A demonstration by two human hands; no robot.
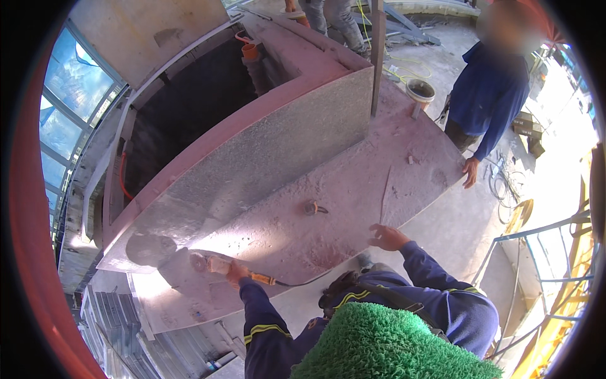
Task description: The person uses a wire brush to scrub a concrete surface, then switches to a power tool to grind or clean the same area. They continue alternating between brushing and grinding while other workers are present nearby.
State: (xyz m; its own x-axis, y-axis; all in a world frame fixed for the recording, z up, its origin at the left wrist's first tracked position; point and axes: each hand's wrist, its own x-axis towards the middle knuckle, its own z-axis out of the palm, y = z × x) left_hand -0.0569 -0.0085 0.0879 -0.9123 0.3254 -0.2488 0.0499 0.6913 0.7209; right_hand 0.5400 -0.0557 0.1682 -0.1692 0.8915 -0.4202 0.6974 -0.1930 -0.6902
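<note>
My left hand (pixel 237 272) is closed round an orange-bodied angle grinder (pixel 218 264) at the near left of the dusty pinkish ledge (pixel 284 246). The grinder's round disc end points left, towards the foot of the curved grey wall (pixel 252 158). A dark cord (pixel 303 282) trails from its rear to the right. Apart from the tool, my right hand (pixel 388 237) holds nothing; its fingers are spread near the ledge's front edge. Between the hands and the wall, a small round object with a dark stem (pixel 312 207) lies on the ledge.
Behind the wall opens a deep dark pit (pixel 189 101) with an orange pipe (pixel 250 52). A co-worker in dark blue (pixel 492 88) stands at the right, one hand near the ledge corner. A bucket (pixel 420 91) and a metal post (pixel 377 57) stand nearby. Metal bars (pixel 120 322) lie lower left.
</note>
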